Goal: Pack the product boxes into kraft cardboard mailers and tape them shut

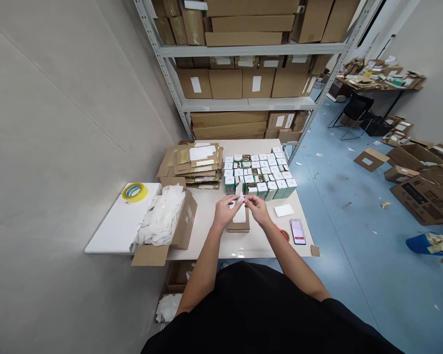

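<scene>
My left hand (224,211) and my right hand (257,208) meet above the pale table (221,250), pinching a small white paper slip (240,198) between their fingers. Just below them sits a small open cardboard box (239,224) with something white inside. Beyond my hands stand several rows of green-and-white boxes (259,174), white lids up, some showing a dark interior. To the left lies a stack of flattened cardboard and gold packaging (194,166). A white card (283,210) lies right of my right hand.
A phone (298,232) and an orange-handled tool (282,234) lie at the table's right. Left are a yellow tape roll (135,192) and an open carton of white bags (161,219). Metal shelves of cartons (243,83) stand behind; loose cartons and scraps lie on the blue floor (335,206).
</scene>
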Available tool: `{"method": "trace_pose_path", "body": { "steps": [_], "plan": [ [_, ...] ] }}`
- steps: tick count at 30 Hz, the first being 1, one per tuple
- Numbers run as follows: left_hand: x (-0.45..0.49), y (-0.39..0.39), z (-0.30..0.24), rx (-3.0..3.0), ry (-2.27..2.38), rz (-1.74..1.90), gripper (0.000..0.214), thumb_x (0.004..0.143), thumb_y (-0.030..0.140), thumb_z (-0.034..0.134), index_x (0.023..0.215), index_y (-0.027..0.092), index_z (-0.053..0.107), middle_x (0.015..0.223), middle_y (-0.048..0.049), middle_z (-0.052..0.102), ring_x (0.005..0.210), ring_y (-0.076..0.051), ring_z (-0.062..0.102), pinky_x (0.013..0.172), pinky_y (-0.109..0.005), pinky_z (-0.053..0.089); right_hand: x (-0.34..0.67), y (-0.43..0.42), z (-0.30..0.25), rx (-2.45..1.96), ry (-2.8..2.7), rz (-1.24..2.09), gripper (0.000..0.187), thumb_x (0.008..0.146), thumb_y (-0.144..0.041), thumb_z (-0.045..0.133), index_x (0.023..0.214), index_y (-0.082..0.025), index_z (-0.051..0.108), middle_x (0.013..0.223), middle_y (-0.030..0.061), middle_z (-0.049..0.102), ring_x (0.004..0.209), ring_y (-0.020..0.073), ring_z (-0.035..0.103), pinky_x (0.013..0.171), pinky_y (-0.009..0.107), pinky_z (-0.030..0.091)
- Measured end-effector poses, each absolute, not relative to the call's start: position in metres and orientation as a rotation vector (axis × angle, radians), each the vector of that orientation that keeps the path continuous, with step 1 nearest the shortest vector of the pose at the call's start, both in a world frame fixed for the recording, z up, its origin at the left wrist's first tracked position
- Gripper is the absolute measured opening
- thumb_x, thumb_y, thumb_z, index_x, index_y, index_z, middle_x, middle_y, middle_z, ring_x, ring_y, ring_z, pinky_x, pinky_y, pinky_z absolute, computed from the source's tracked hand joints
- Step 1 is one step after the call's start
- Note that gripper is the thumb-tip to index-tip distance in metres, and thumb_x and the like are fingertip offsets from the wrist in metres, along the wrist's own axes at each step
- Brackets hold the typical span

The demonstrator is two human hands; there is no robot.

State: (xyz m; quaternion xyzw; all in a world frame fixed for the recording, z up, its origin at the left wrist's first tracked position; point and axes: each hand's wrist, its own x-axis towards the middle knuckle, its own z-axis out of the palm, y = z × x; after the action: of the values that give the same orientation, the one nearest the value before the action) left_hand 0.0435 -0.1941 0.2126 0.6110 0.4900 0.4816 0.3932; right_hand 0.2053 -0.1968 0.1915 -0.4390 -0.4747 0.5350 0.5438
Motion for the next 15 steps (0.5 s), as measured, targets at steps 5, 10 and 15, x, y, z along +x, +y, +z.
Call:
{"method": "trace_pose_path", "body": {
  "steps": [5,10,15],
  "plan": [
    [0.051,-0.200,0.211,1.515,1.195,1.174,0.032,0.083,0.045,0.078,0.105,0.022,0.082,0.114,-0.0105,0.077,0.107,-0.027,0.070,0.091,-0.038,0.056,0.213,-0.204,0.194,-1.011,-1.174,1.224,0.033,0.083,-0.057,0.073,0.084,-0.024,0.069,0.101,0.0074,0.071,0.096,0.0236,0.063,0.085,0.038,0.052],
    [0.065,-0.201,0.195,1.361,1.197,1.193,0.035,0.084,0.050,0.075,0.099,0.019,0.082,0.106,-0.0100,0.078,0.100,-0.025,0.071,0.087,-0.035,0.056,0.224,-0.210,0.190,-1.028,-1.225,1.188,0.033,0.085,-0.057,0.071,0.083,-0.024,0.068,0.101,0.0076,0.069,0.097,0.0235,0.062,0.083,0.035,0.052],
    [0.079,-0.198,0.169,1.161,1.258,1.242,0.046,0.087,0.059,0.069,0.092,0.015,0.080,0.089,-0.0071,0.077,0.086,-0.023,0.071,0.079,-0.034,0.056,0.238,-0.215,0.176,-1.005,-1.147,1.274,0.031,0.085,-0.054,0.072,0.082,-0.023,0.067,0.114,0.0080,0.071,0.100,0.0237,0.064,0.085,0.036,0.053]
  ]
}}
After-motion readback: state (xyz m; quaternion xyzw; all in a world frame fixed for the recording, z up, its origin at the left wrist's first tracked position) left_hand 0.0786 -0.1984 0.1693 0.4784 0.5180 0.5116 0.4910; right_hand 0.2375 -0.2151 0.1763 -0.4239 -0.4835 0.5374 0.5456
